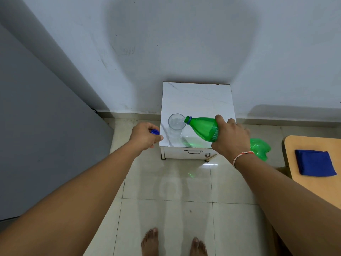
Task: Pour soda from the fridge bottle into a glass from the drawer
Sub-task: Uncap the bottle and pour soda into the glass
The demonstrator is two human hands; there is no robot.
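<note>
A green plastic soda bottle (202, 127) lies tilted almost flat, its open mouth touching the rim of a clear glass (176, 126). My right hand (231, 136) grips the bottle around its middle. The glass stands upright near the front left corner of a small white marble-topped cabinet (199, 100). Clear liquid shows low in the glass. My left hand (144, 135) hovers just left of the cabinet, closed around the blue bottle cap (155, 132).
The cabinet has a drawer with a metal handle (193, 152) on its front and stands against a white wall. A grey fridge side (46, 126) fills the left. A wooden table (313, 163) with a blue cloth (313, 162) is at right. My bare feet stand on the tiled floor.
</note>
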